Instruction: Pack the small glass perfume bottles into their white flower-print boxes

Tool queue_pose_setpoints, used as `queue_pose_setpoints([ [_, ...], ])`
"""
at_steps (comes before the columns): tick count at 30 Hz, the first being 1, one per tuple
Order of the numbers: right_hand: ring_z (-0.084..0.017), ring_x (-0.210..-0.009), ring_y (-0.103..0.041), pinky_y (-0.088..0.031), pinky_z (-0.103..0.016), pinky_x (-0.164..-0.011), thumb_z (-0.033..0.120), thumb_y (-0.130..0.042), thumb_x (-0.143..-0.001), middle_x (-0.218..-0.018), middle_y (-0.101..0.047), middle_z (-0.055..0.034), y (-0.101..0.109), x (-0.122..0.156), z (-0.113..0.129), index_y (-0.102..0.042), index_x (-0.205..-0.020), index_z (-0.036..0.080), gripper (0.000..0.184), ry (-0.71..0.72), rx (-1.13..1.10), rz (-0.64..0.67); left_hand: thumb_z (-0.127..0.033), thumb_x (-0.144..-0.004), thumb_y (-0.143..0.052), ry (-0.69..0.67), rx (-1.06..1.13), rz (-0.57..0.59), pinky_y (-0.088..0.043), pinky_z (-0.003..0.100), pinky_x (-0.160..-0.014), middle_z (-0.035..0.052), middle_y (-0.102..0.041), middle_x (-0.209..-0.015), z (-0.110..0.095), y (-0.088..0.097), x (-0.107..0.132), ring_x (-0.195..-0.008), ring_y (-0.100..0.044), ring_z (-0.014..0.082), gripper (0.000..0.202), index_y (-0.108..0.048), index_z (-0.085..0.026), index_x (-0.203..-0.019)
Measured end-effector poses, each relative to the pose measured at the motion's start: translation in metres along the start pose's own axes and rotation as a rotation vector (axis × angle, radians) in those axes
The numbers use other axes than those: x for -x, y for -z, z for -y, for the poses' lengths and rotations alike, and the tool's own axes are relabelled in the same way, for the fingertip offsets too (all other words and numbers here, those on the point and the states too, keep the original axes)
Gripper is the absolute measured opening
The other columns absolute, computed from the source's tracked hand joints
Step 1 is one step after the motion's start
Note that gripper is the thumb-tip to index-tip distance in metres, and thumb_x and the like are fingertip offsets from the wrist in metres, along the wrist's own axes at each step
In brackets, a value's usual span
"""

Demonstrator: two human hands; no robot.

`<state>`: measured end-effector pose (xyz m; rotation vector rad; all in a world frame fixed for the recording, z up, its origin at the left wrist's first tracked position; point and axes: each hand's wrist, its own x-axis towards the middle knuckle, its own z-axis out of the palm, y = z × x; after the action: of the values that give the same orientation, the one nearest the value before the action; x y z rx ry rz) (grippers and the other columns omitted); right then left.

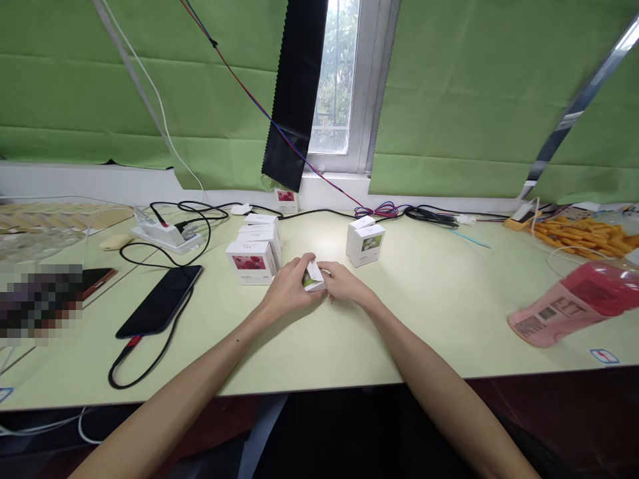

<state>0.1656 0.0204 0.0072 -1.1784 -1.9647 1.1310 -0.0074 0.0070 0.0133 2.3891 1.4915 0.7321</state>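
Between my hands, low over the table, is a small white box with a green picture on its side. My left hand is wrapped round it from the left. My right hand is closed at the box's right edge, fingers bent against it; some fingertips are hidden. Just left of my left hand stands a row of several white boxes, the front box bearing a red picture. To the right, beyond my right hand, stands a white box with a green picture, another white box close behind it.
A phone with a charging cable and a power strip lie at left. A pink-labelled bottle lies tilted at right, near a heap of orange sticks. Another box stands by the wall. Black cables run along the back.
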Motion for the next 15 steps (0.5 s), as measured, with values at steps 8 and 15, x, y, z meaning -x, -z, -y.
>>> queue_pose_setpoints([
  [8, -0.011, -0.053, -0.054, -0.047, -0.021, -0.042, 0.019, -0.043, -0.095, -0.087, -0.063, -0.0037, -0.0007, -0.0005, -0.0004, -0.062, -0.095, 0.018, 0.019, 0.002, -0.012, -0.001, -0.044, -0.075, -0.065, 0.005, 0.003, 0.006, -0.048, 0.038, -0.078, 0.0088, -0.064, -0.110, -0.0017, 0.0010, 0.0006, -0.101, -0.063, 0.0299, 0.061, -0.050, -0.024, -0.130],
  [15, -0.012, -0.055, -0.054, -0.049, -0.023, -0.043, 0.020, -0.043, -0.096, -0.089, -0.063, -0.0044, -0.0010, -0.0005, -0.0009, -0.061, -0.096, 0.020, 0.018, -0.008, -0.019, 0.000, -0.045, -0.074, -0.066, -0.006, 0.007, 0.004, -0.048, 0.039, -0.079, 0.0088, -0.064, -0.110, -0.0005, 0.0009, 0.0005, -0.101, -0.062, 0.0300, 0.061, -0.051, -0.023, -0.129],
])
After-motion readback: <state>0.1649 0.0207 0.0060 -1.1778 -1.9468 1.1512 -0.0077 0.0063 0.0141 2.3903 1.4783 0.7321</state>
